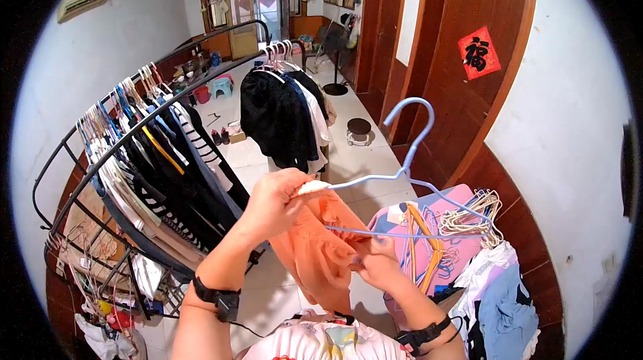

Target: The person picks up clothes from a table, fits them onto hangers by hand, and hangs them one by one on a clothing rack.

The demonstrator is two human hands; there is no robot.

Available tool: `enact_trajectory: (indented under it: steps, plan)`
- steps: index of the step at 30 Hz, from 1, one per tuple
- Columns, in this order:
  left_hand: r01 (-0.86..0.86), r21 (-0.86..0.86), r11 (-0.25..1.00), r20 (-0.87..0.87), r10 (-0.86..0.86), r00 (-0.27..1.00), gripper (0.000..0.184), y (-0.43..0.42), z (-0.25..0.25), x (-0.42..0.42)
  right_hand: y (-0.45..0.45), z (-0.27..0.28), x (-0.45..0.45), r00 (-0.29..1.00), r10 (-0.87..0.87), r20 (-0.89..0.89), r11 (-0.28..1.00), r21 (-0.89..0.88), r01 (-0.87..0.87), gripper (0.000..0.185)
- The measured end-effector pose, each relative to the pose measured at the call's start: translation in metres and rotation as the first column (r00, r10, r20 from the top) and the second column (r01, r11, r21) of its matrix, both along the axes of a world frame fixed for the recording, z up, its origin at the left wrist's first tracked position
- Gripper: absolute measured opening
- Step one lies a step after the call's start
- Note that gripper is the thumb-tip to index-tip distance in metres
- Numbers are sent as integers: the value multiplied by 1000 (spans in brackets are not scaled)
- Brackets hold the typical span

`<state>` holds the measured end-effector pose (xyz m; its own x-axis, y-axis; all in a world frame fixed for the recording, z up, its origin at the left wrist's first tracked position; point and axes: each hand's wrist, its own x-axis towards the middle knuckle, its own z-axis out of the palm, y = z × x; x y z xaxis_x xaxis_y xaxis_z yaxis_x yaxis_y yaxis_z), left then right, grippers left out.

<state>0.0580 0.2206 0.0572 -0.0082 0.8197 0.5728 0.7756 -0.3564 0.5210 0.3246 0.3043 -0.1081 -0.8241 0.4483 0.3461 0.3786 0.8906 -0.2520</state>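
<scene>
The left hand clamps the orange garment at one end of the blue hanger; the right hand pinches it lower. Pale hangers crowd the pink table's far right corner.

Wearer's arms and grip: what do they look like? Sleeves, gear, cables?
Left grip and right grip: ungloved. Forearms sleeveless. Left black strap carries a boxy black module, thin black cable beside it. Right black strap is similar.
</scene>
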Motion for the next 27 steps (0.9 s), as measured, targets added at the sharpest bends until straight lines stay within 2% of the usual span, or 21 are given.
enact_trajectory:
  steps: [2,4,5,6,7,8,9,15,17,23,25,27]
  plan:
    - [-15,53,998,-34,17,999,21,-2,-2,-17,14,-7,21,998,-54,10,998,46,54,46]
    - [-34,5,999,-56,34,998,22,-9,5,-34,33,-18,47,993,-114,17,990,88,112,40]
    - [-28,-8,1000,-61,27,998,21,-12,6,-44,45,-21,61,948,-312,-65,855,-454,251,33]
    - [-63,-15,998,-51,62,997,19,-15,4,-54,54,-24,72,860,-509,-32,450,-862,234,27]
    - [-98,-23,995,-43,97,994,18,-19,1,-65,55,-11,79,854,-519,-34,446,-863,237,27]
    - [-151,-52,987,-69,148,987,16,-21,-1,-75,52,12,85,905,-397,-155,861,-404,309,23]
    - [-163,-54,985,-42,161,986,12,-21,-7,-85,51,29,90,959,-229,-168,941,214,263,19]
    - [-76,-60,995,-48,73,996,14,-17,-26,-105,62,58,90,967,-191,-166,905,352,239,19]
    - [-146,-67,987,-111,138,984,15,-15,-25,-106,67,70,83,967,-194,-168,904,353,243,20]
    - [-98,-48,994,-120,92,989,12,-17,-26,-111,74,104,54,968,-107,-226,908,373,188,25]
    - [-75,-98,992,-51,71,996,10,-16,-31,-109,69,113,40,972,-90,-217,935,317,157,24]
    - [-86,-131,988,-3,86,996,8,-17,-33,-110,55,125,12,821,0,-571,1000,2,2,25]
